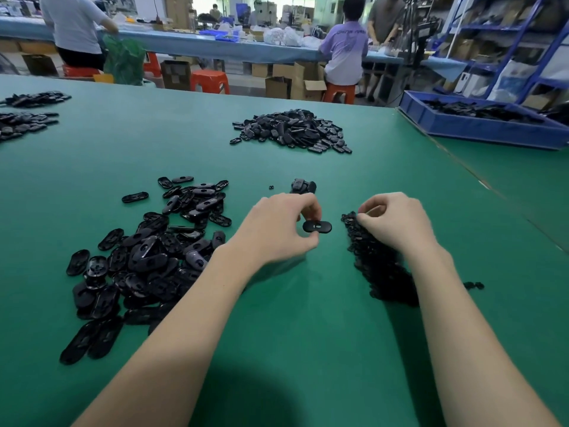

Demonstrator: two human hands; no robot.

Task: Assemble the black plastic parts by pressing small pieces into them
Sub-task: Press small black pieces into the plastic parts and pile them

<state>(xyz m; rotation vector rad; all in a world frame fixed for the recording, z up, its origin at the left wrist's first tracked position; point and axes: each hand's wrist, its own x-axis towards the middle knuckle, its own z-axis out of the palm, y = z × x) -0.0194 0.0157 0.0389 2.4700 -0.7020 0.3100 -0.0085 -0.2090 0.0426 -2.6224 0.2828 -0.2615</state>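
Her left hand (278, 229) pinches one black oval part (317, 226); the right hand (397, 223) pinches into the small pieces (374, 257) beneath it. No lettering on the parts is readable.

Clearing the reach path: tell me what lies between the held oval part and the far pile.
Head view: between the oval part and the far pile sit a small cluster of parts, then bare green mat.

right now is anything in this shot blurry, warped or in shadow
Head view: wide-angle bending curves the green table's edges; a dark shadow lies on it near the bottom; the right hand looks slightly motion-blurred over the pile of small pieces; the background windows are blown out.
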